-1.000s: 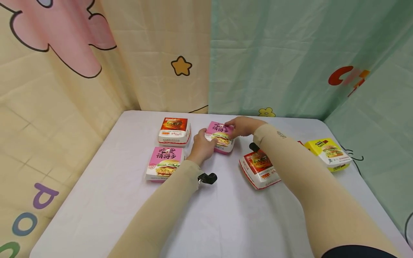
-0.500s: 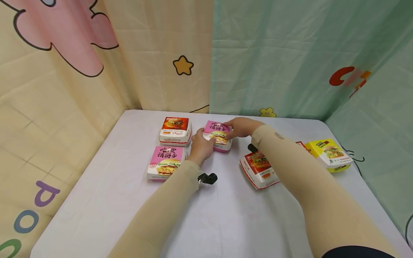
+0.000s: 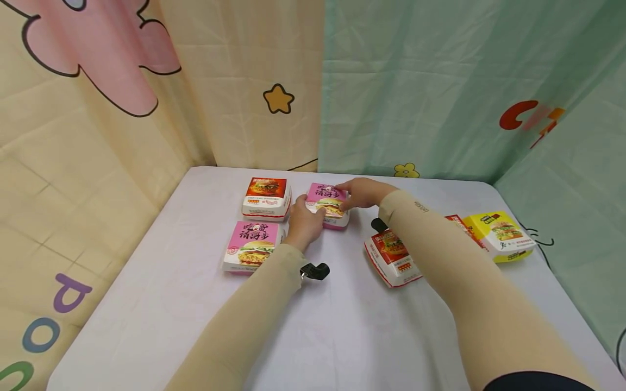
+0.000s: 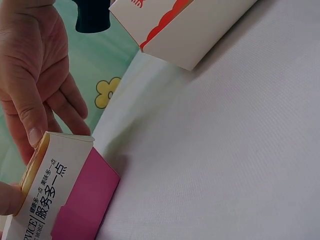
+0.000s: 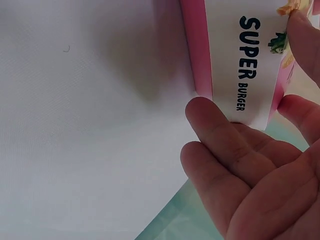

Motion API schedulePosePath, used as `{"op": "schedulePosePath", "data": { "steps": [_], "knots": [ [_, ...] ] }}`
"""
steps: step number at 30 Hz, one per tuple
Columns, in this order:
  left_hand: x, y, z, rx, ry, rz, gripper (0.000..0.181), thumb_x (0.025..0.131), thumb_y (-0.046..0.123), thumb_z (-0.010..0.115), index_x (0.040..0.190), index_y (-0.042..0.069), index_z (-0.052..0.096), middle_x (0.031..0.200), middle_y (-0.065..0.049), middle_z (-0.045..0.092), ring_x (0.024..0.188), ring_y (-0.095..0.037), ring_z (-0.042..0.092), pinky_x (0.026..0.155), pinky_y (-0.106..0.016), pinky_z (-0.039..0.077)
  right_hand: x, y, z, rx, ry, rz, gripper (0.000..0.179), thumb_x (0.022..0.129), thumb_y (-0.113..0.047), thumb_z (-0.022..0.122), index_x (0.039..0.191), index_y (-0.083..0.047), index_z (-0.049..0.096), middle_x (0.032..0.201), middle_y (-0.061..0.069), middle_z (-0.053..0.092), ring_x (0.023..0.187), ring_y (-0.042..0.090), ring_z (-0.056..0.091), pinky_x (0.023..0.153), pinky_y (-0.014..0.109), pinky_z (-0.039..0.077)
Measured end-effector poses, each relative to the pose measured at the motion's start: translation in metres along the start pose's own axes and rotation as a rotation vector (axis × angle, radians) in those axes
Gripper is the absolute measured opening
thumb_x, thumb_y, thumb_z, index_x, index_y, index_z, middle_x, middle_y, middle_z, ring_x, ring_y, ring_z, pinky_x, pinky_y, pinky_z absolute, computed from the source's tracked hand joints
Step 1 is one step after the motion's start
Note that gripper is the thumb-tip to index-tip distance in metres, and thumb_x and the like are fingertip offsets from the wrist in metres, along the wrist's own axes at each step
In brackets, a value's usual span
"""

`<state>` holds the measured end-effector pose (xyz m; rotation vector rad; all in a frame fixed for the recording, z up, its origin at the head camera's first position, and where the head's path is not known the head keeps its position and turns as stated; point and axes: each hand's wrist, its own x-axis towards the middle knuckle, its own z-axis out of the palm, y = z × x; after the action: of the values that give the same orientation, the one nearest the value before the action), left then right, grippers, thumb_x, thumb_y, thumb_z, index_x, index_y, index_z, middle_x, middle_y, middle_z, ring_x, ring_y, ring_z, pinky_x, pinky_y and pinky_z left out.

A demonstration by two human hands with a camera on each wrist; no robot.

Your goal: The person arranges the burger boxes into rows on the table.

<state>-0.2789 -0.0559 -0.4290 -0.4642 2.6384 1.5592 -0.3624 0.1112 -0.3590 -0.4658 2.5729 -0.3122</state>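
In the head view a pink and white burger box (image 3: 324, 191) is at the back middle of the table, held from both sides. My left hand (image 3: 304, 224) grips its left side, and the left thumb (image 4: 9, 199) lies against the box's upper edge in the left wrist view. On the opposite side my right hand (image 3: 364, 193) pinches the box, thumb over the burger picture, fingers along the side lettered "SUPER BURGER". Just left of it stands a red and white burger box (image 3: 266, 198). A second pink burger box (image 3: 250, 243) sits in front of that one.
Under the right forearm another red and white burger box (image 3: 391, 259) lies at an angle. A yellow burger box (image 3: 501, 233) rests near the right edge, beside a further red box (image 3: 456, 219) mostly hidden by the sleeve. Curtains (image 3: 415, 108) hang behind the white table (image 3: 146, 304).
The held pink box has slid a little to the left, toward the red box, with both hands still on it. The other boxes keep their places.
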Motion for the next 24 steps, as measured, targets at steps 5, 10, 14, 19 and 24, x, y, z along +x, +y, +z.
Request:
{"op": "schedulePosePath", "data": {
  "steps": [5, 10, 14, 19, 24],
  "knots": [
    [-0.0001, -0.0003, 0.0001, 0.003, 0.006, 0.001, 0.072, 0.104, 0.038, 0.065, 0.163, 0.016, 0.031, 0.161, -0.018, 0.038, 0.148, -0.038, 0.042, 0.122, -0.058, 0.037, 0.0011, -0.0004, 0.0017, 0.000, -0.034, -0.012, 0.081, 0.099, -0.037, 0.073, 0.167, -0.022, 0.031, 0.159, 0.016, 0.052, 0.142, 0.035, 0.053, 0.121, 0.056, 0.040],
    [-0.0006, -0.0001, 0.0004, -0.005, 0.008, -0.006, 0.072, 0.104, 0.038, 0.065, 0.164, 0.017, 0.030, 0.162, -0.017, 0.037, 0.148, -0.038, 0.041, 0.122, -0.059, 0.038, -0.0009, -0.0023, 0.0016, 0.001, -0.051, -0.036, 0.090, 0.096, -0.039, 0.077, 0.168, -0.021, 0.027, 0.164, 0.017, 0.045, 0.150, 0.037, 0.045, 0.125, 0.057, 0.035],
    [-0.0005, -0.0003, 0.0012, -0.009, 0.008, -0.018, 0.073, 0.104, 0.039, 0.064, 0.164, 0.018, 0.029, 0.163, -0.015, 0.035, 0.149, -0.038, 0.040, 0.122, -0.059, 0.037, -0.0001, -0.0039, 0.0020, -0.012, -0.050, -0.034, 0.092, 0.095, -0.039, 0.078, 0.169, -0.021, 0.027, 0.168, 0.017, 0.040, 0.154, 0.038, 0.038, 0.127, 0.058, 0.031],
    [-0.0001, -0.0004, 0.0026, -0.012, 0.013, -0.019, 0.072, 0.104, 0.039, 0.064, 0.164, 0.018, 0.030, 0.162, -0.015, 0.036, 0.148, -0.036, 0.040, 0.122, -0.059, 0.038, 0.0010, -0.0064, 0.0026, -0.022, -0.053, -0.015, 0.093, 0.094, -0.038, 0.079, 0.169, -0.021, 0.026, 0.168, 0.016, 0.040, 0.155, 0.039, 0.037, 0.127, 0.058, 0.030],
    [0.0014, -0.0011, 0.0039, -0.016, 0.025, -0.021, 0.071, 0.104, 0.039, 0.065, 0.163, 0.018, 0.031, 0.162, -0.015, 0.036, 0.147, -0.037, 0.041, 0.122, -0.058, 0.038, 0.0020, -0.0069, 0.0029, -0.027, -0.049, -0.018, 0.090, 0.095, -0.035, 0.079, 0.168, -0.021, 0.027, 0.167, 0.017, 0.040, 0.154, 0.039, 0.038, 0.127, 0.059, 0.030]
  ]
}}
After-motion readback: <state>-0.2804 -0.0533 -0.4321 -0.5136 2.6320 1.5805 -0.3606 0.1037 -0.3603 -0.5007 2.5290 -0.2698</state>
